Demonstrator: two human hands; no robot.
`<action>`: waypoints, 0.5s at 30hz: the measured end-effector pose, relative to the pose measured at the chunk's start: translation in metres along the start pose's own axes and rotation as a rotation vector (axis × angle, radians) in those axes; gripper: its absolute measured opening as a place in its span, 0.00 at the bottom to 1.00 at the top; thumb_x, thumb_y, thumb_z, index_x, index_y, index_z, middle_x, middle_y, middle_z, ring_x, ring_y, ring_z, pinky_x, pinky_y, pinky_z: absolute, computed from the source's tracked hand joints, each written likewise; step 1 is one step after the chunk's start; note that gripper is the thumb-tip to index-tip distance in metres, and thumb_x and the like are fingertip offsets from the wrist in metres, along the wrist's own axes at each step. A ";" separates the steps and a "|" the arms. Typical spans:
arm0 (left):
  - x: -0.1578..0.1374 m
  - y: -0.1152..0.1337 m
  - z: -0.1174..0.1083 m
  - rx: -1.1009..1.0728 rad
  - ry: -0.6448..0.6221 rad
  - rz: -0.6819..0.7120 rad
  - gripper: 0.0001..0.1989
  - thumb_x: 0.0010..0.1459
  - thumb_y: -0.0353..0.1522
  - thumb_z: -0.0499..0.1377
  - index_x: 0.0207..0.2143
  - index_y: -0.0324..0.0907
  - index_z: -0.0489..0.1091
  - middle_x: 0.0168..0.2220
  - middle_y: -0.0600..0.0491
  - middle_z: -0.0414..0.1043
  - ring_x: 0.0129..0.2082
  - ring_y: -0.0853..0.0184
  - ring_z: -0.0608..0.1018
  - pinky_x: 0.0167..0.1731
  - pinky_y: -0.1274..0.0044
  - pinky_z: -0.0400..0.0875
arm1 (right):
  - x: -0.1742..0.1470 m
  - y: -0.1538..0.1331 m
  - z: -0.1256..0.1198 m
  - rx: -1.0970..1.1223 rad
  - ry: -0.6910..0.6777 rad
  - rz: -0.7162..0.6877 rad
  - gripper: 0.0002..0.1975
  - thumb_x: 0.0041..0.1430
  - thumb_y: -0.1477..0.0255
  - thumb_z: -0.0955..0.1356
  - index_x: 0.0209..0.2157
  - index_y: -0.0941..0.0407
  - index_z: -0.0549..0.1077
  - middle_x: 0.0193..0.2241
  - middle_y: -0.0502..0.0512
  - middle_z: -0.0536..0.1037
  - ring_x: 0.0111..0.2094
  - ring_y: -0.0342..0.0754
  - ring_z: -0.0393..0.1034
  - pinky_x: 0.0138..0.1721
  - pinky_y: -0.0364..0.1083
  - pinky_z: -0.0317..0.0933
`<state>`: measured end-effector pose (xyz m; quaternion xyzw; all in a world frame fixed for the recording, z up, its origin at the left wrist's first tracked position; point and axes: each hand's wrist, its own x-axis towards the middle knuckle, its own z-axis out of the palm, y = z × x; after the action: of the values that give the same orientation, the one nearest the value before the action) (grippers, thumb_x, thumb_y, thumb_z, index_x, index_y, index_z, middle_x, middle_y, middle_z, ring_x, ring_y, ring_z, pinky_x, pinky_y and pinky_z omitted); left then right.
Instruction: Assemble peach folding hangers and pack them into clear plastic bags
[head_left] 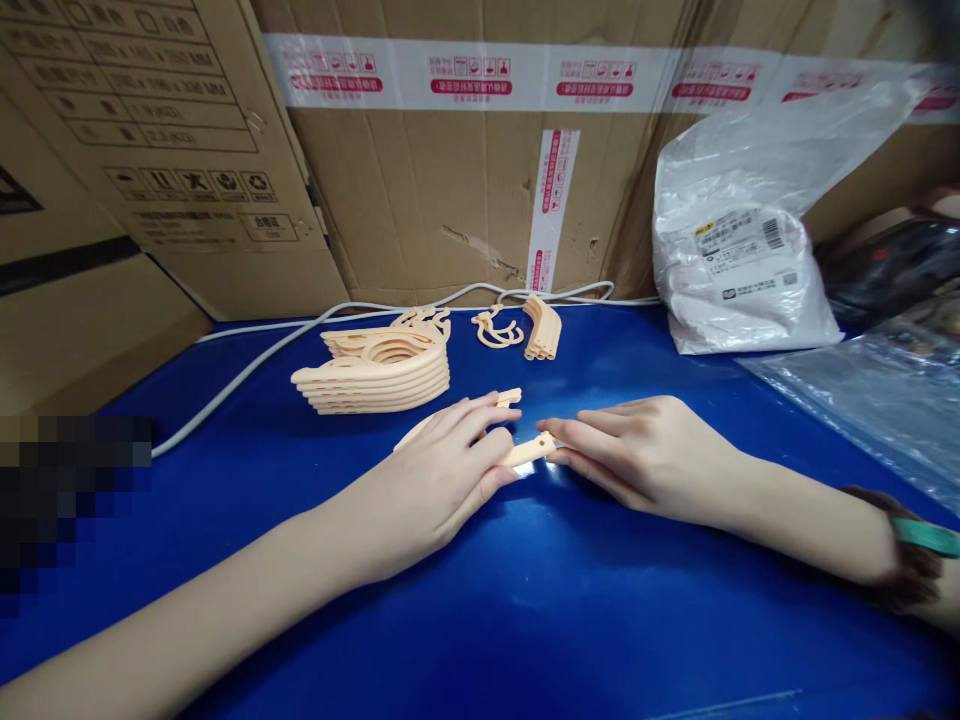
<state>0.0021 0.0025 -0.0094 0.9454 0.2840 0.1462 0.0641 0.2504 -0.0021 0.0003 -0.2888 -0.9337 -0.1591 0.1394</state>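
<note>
My left hand [457,465] is closed over a cream plastic hanger piece [529,450] lying low over the blue table. Most of that piece is hidden under the palm; one end with a small round hole sticks out to the right, and another tip shows above the fingers. The fingertips of my right hand [637,450] pinch at the holed end; whether a separate small part is between them, I cannot tell. Behind my left hand stands a neat stack of matching hanger pieces [375,375]. Loose cream hooks [499,330] and a bundle of short curved arms [543,328] lie farther back.
Cardboard boxes [450,190] wall off the back and left of the blue table [480,620]. A white cable [255,385] runs along the back. At the right are a white plastic bag [742,240] with a label and clear plastic wrap [870,400].
</note>
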 end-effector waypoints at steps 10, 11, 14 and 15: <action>0.000 0.001 -0.001 -0.003 0.002 0.014 0.16 0.71 0.35 0.42 0.47 0.40 0.66 0.60 0.46 0.63 0.66 0.61 0.57 0.64 0.63 0.55 | 0.002 0.000 0.000 -0.139 0.055 -0.086 0.20 0.72 0.68 0.54 0.42 0.61 0.74 0.22 0.49 0.73 0.19 0.43 0.66 0.23 0.46 0.50; 0.000 0.001 -0.002 -0.005 0.005 0.018 0.16 0.71 0.35 0.42 0.47 0.40 0.67 0.60 0.46 0.63 0.66 0.62 0.57 0.65 0.64 0.55 | 0.002 0.000 0.000 -0.149 0.060 -0.092 0.20 0.72 0.68 0.54 0.41 0.61 0.74 0.21 0.49 0.73 0.18 0.43 0.66 0.23 0.46 0.50; 0.001 0.001 -0.003 -0.010 0.015 0.025 0.16 0.71 0.34 0.42 0.46 0.40 0.67 0.61 0.46 0.63 0.66 0.62 0.57 0.65 0.65 0.54 | 0.002 -0.001 0.001 -0.125 0.058 -0.079 0.20 0.72 0.68 0.54 0.41 0.60 0.74 0.22 0.49 0.73 0.18 0.42 0.66 0.23 0.45 0.50; 0.002 0.001 -0.003 -0.013 0.018 0.023 0.15 0.71 0.34 0.43 0.46 0.40 0.67 0.61 0.45 0.62 0.66 0.62 0.57 0.65 0.65 0.54 | 0.003 -0.002 0.001 -0.098 0.049 -0.063 0.19 0.72 0.68 0.54 0.41 0.60 0.74 0.22 0.50 0.74 0.19 0.42 0.67 0.24 0.45 0.50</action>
<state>0.0030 0.0029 -0.0058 0.9468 0.2729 0.1574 0.0659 0.2469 -0.0017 -0.0002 -0.2620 -0.9296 -0.2161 0.1427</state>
